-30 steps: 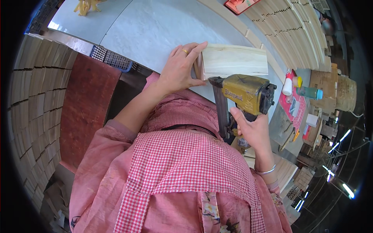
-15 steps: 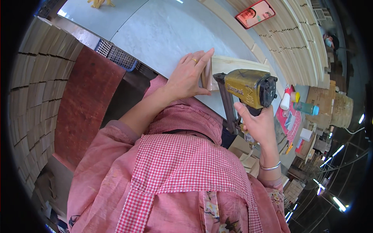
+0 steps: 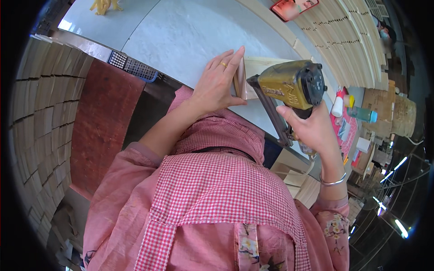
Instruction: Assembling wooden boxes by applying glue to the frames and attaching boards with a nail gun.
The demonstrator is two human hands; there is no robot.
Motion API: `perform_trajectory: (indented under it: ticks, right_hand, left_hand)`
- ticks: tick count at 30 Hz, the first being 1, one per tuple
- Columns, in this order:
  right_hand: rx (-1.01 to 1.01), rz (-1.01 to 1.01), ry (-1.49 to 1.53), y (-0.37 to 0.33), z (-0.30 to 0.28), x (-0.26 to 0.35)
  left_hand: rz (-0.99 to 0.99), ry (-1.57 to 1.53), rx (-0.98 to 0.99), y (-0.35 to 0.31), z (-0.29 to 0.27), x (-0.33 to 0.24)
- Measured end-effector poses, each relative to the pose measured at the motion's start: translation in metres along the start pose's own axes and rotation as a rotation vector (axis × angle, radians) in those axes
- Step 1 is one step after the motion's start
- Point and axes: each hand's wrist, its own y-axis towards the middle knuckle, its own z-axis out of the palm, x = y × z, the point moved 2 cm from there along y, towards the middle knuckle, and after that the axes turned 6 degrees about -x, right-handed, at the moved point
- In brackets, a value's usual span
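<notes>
My right hand (image 3: 312, 126) is wrapped around the handle of a gold and black nail gun (image 3: 280, 81), thumb along the near side. The gun's nose points left, close to the joined wooden pieces; I cannot tell whether it touches them. My left hand (image 3: 217, 83) spans a short wooden piece (image 3: 240, 79) standing on edge, fingers stretched along it and thumb at its near end. A pale wooden board (image 3: 264, 66) runs right from that piece, partly hidden behind the gun. An air hose (image 3: 310, 168) hangs below the gun's handle.
The grey work surface (image 3: 176, 40) carries a yellow object (image 3: 105, 6) at the far left. Stacked wooden strips (image 3: 339, 40) and a phone (image 3: 294, 8) lie far right. Bottles (image 3: 361, 114) stand at the right. A blue basket (image 3: 133, 65) and wood stacks (image 3: 40, 104) are left.
My right hand and the nail gun have shifted slightly right, and the gun's nose has backed off from the wooden piece. My left hand stays on that piece. The whole view has shifted a little.
</notes>
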Motion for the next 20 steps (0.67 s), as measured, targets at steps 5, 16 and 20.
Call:
perform_trajectory:
  ticks: [5, 16, 20]
  right_hand:
    - [-0.093, 0.030, 0.109, -0.012, -0.009, -0.033]
    - [-0.645, 0.251, -0.238, -0.094, -0.039, -0.340]
    - [-0.628, 0.655, -0.469, -0.104, -0.041, -0.418]
  left_hand:
    - [-0.007, 0.028, 0.035, 0.005, 0.005, 0.002]
    - [-0.025, -0.041, 0.078, 0.002, -0.004, 0.000]
    - [-0.477, -0.464, 0.148, 0.004, -0.043, -0.018]
